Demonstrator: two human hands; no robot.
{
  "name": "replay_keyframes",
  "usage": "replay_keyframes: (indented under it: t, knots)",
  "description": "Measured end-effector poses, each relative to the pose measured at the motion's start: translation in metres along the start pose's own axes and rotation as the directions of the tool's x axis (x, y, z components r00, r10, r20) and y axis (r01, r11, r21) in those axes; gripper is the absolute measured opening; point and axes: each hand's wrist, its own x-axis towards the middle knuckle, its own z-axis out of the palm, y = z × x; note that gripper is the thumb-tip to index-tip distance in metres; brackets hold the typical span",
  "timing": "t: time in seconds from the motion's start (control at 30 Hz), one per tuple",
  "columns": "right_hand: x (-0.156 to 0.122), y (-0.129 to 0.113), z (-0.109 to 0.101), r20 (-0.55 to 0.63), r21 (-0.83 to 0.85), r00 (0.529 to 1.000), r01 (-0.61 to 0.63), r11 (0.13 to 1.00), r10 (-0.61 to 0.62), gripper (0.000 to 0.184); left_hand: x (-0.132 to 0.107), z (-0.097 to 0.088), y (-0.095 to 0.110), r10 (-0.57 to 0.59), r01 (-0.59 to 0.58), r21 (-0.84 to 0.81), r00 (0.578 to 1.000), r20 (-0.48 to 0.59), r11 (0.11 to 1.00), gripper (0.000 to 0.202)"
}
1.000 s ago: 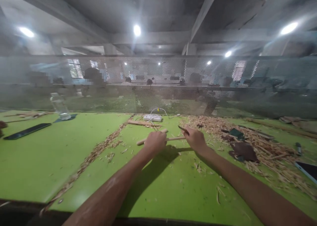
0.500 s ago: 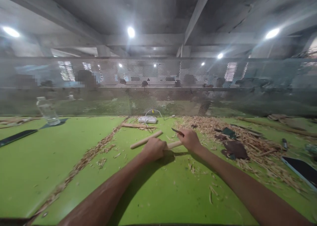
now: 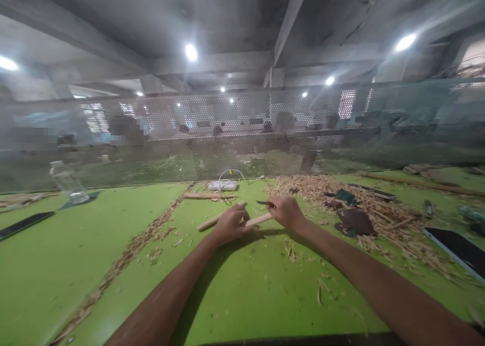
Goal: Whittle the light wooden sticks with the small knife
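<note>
My right hand (image 3: 288,214) is closed around a small knife (image 3: 262,202), whose dark blade points left out of the fist. A pale wooden stick (image 3: 259,219) spans the gap between my hands. Its right end meets my right hand, and the fingers of my left hand (image 3: 231,226) pinch its left end, with a gap showing between thumb and fingers. Behind my left hand a second round wooden stick (image 3: 208,223) lies slanted on the green table (image 3: 242,290), partly covered by the hand.
Wood shavings (image 3: 303,185) heap at the back right, around brown and dark green scraps (image 3: 356,221). A phone (image 3: 456,250) lies at right, another dark flat device (image 3: 25,226) at left near a clear bottle (image 3: 70,183). A white power strip (image 3: 223,185) sits before the mesh screen (image 3: 235,154).
My left hand's fingers have lifted and loosened from a tighter fist into a pinch, covering more of the lying stick. My right hand keeps its knife grip. The whole view has shifted and tilted slightly.
</note>
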Motion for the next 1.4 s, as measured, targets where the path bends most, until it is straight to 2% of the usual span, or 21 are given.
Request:
replay_keyframes:
  t: [0.13,0.23,0.37,0.47,0.57,0.67,0.83,0.9,1.1,1.4]
  knots:
    - [0.002,0.0,-0.009,0.099,-0.055,0.994,-0.043,0.998,0.048,0.029,0.004,-0.002,-0.01,-0.061,0.049,-0.085,0.988,-0.141,0.995,0.042]
    - [0.005,0.001,-0.019,0.167,-0.118,0.984,-0.038,0.992,0.057,0.028,0.007,-0.004,-0.016,-0.125,0.117,-0.053,0.974,-0.188,0.992,0.047]
    - [0.006,0.001,-0.026,0.162,-0.114,0.984,-0.058,0.992,0.076,0.03,0.009,-0.005,-0.018,-0.15,0.158,0.038,0.974,-0.167,0.987,0.036]
    - [0.004,0.0,-0.023,0.158,-0.087,0.985,-0.055,0.995,0.068,0.032,0.008,-0.006,-0.02,-0.137,0.159,0.087,0.967,-0.215,0.983,0.024]
    - [0.003,0.003,-0.019,0.145,-0.068,0.984,-0.092,0.993,0.101,0.035,0.008,-0.008,-0.025,-0.196,0.229,0.105,0.946,-0.258,0.968,0.017]
    - [0.003,0.006,-0.016,0.128,-0.051,0.978,-0.158,0.986,0.164,0.033,0.007,-0.008,-0.03,-0.261,0.299,0.118,0.93,-0.259,0.947,0.011]
    - [0.002,0.009,-0.009,0.128,-0.04,0.957,-0.258,0.965,0.261,0.031,0.006,-0.004,-0.036,-0.275,0.318,0.179,0.934,-0.229,0.931,0.013]
    - [0.001,0.01,-0.005,0.151,-0.047,0.953,-0.257,0.965,0.262,0.03,0.005,-0.004,-0.036,-0.279,0.321,0.199,0.936,-0.215,0.926,0.012]
    - [0.0,0.008,0.004,0.35,-0.072,0.905,-0.231,0.97,0.241,0.021,0.006,-0.004,-0.035,-0.284,0.316,0.204,0.943,-0.172,0.927,0.015]
    - [-0.002,0.006,0.005,0.336,-0.086,0.914,-0.212,0.973,0.229,0.022,0.009,-0.007,-0.038,-0.345,0.364,0.078,0.919,-0.191,0.928,0.015]
